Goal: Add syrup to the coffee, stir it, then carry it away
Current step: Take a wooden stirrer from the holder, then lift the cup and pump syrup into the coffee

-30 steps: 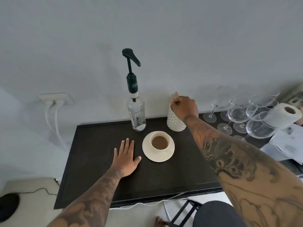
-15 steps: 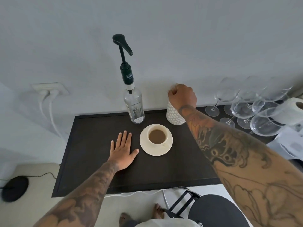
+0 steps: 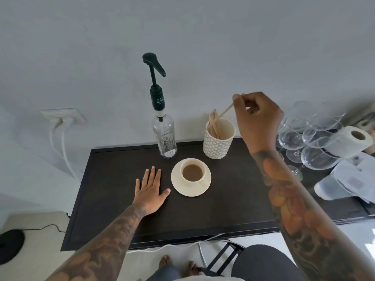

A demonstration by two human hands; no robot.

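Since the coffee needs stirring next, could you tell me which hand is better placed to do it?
The right hand, probably. It already pinches a wooden stick lifted partly out of the holder cup behind the coffee cup. The left hand lies flat and empty on the table beside the saucer.

Wine glasses (image 3: 310, 138) crowd the right end of the dark table (image 3: 113, 179), a paper roll (image 3: 349, 140) lying against them. Papers (image 3: 349, 179) lie just in front. On the wall to the left, a socket (image 3: 63, 116) holds white cables (image 3: 60, 142). A black disc (image 3: 10, 244) sits on the floor.
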